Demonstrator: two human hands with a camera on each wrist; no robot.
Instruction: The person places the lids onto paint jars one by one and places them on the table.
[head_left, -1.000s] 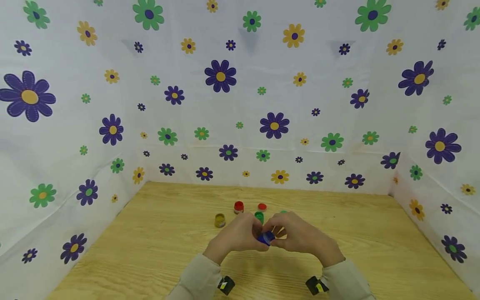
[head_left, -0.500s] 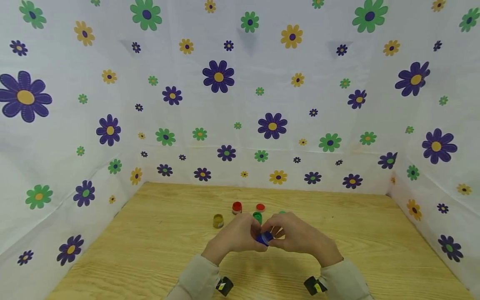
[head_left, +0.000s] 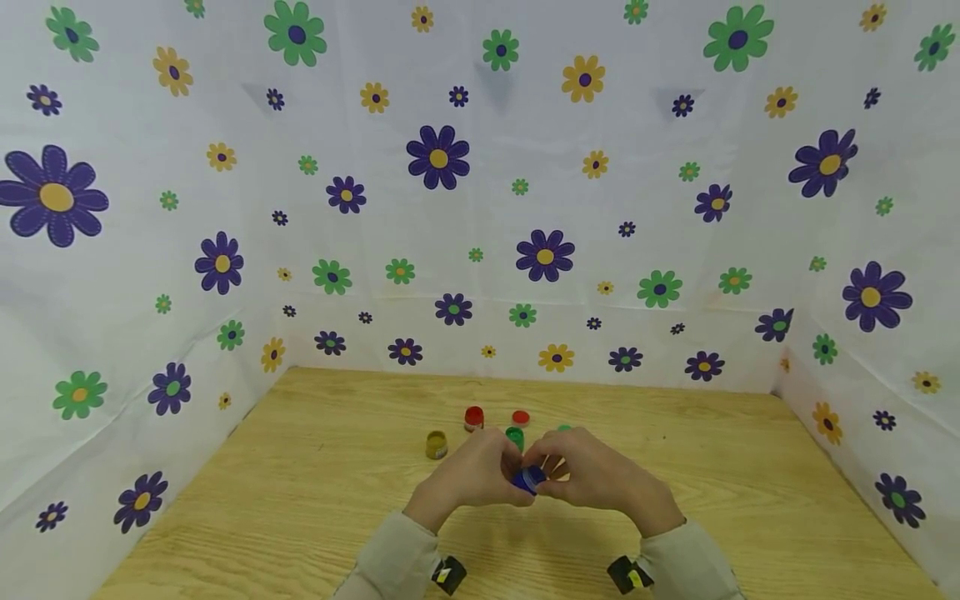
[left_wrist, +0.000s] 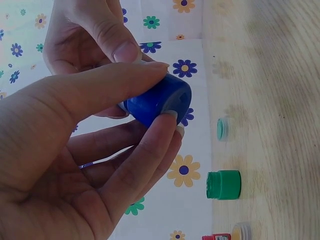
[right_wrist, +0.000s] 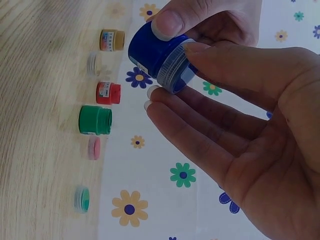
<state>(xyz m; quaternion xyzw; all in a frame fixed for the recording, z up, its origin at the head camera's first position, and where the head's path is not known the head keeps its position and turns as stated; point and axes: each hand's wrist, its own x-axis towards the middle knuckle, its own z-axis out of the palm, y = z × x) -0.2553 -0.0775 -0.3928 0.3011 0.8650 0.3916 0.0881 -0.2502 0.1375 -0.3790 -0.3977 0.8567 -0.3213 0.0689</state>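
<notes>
Above the table, in front of the body, my left hand [head_left: 480, 475] grips a small blue paint jar [left_wrist: 155, 102], thumb on one side and fingertips on its base. The jar lies tilted, its top toward my right hand [head_left: 607, 477]. Thumb and fingers of that hand pinch the clear ridged lid [right_wrist: 171, 66], which sits at the jar's mouth in the right wrist view. Just beyond the hands stands an uncapped green jar [head_left: 514, 437]. Farther left are a red jar [head_left: 474, 418] and a yellow jar [head_left: 437, 446], both without lids.
A red lid [head_left: 521, 418] lies behind the green jar, and a green lid [head_left: 564, 428] shows partly behind the right hand. Another clear lid [right_wrist: 93, 65] rests between the yellow and red jars. Flowered white cloth [head_left: 375, 225] walls the wooden table [head_left: 300, 492] at back and sides.
Both hands stay at the blue jar. The right fingers have shifted slightly on the lid, and the head view has moved a little.
</notes>
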